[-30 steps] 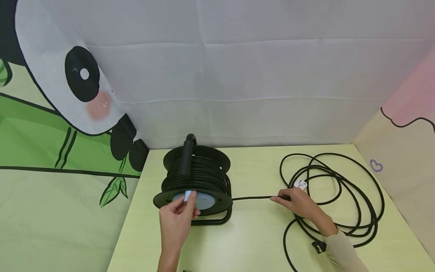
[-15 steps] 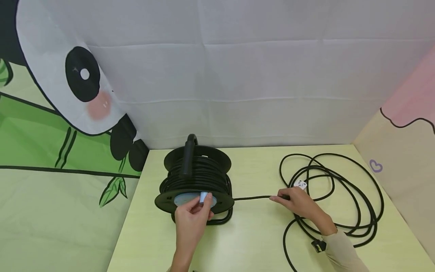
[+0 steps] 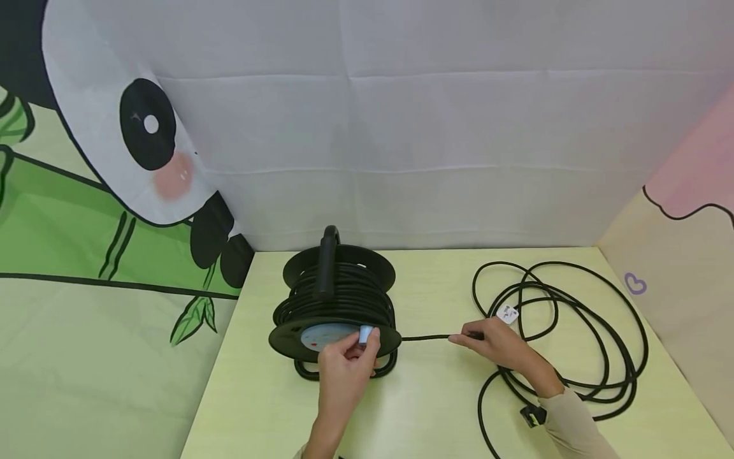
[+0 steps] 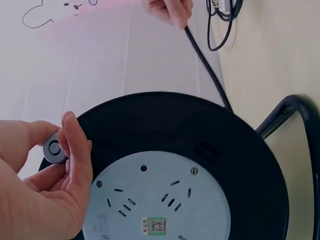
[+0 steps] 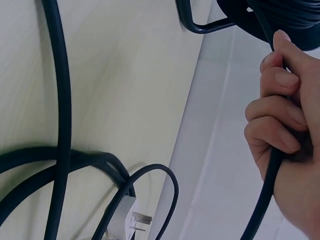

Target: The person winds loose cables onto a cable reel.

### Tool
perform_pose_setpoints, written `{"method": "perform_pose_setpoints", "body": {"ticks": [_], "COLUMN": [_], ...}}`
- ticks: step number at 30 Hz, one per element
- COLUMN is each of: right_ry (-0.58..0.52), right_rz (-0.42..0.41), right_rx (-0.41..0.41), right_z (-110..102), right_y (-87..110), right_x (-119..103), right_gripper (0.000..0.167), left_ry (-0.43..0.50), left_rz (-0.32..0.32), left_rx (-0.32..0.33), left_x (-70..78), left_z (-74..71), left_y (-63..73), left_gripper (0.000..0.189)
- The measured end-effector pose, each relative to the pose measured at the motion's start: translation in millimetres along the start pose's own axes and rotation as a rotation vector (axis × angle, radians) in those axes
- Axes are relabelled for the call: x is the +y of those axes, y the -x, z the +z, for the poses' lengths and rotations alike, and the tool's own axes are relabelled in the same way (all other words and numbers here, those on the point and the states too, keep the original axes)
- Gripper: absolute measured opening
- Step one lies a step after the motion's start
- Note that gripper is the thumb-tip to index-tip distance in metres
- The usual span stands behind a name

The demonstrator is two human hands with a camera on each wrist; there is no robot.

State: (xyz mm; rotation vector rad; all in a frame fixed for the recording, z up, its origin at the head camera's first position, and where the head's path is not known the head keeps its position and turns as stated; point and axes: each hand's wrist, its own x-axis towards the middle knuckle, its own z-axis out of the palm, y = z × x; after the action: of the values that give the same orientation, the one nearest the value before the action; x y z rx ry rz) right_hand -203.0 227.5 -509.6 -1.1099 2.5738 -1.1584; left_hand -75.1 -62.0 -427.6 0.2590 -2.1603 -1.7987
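A black cable reel [image 3: 335,296] stands on the table, wound with black cable, its round face with a light-blue socket panel [image 4: 160,200] turned toward me. My left hand [image 3: 346,373] pinches the small blue-grey crank knob [image 4: 54,148] on the reel's rim between thumb and fingers. From the reel's right side a stretch of cable [image 3: 425,338] runs taut to my right hand [image 3: 499,344]. In the right wrist view the fingers [image 5: 272,107] of that hand curl round the black cable, which passes through the palm and hangs out below.
Loose coils of cable [image 3: 633,376] lie on the right of the table [image 3: 424,408]. Among them are a white tag-like plug piece [image 3: 507,313] and a black plug [image 3: 533,415]. Behind hangs a white cloth backdrop [image 3: 430,127]. The reel's tubular stand [image 4: 300,107] juts out beside it.
My left hand has carried the knob rightward along the reel's face, turning the reel. The right hand keeps its grip on the cable, shifted slightly left. One small loop in the coils has shrunk.
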Motion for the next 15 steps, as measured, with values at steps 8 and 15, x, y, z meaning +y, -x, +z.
{"method": "perform_pose_setpoints", "body": {"ticks": [8, 15], "right_ry": [0.037, 0.077], "right_rz": [-0.021, -0.028], "right_rx": [0.013, 0.027], "right_z": [0.2, -9.3], "right_y": [-4.9, -3.9], "right_x": [0.2, 4.6], "right_gripper": [0.027, 0.027], "left_ry": [0.016, 0.012], "left_rz": [-0.035, -0.023], "left_rx": [-0.04, -0.049], "left_x": [-4.7, -10.5], "left_z": [6.7, 16.6], "left_y": [-0.3, 0.7], "left_gripper": [0.02, 0.022]}}
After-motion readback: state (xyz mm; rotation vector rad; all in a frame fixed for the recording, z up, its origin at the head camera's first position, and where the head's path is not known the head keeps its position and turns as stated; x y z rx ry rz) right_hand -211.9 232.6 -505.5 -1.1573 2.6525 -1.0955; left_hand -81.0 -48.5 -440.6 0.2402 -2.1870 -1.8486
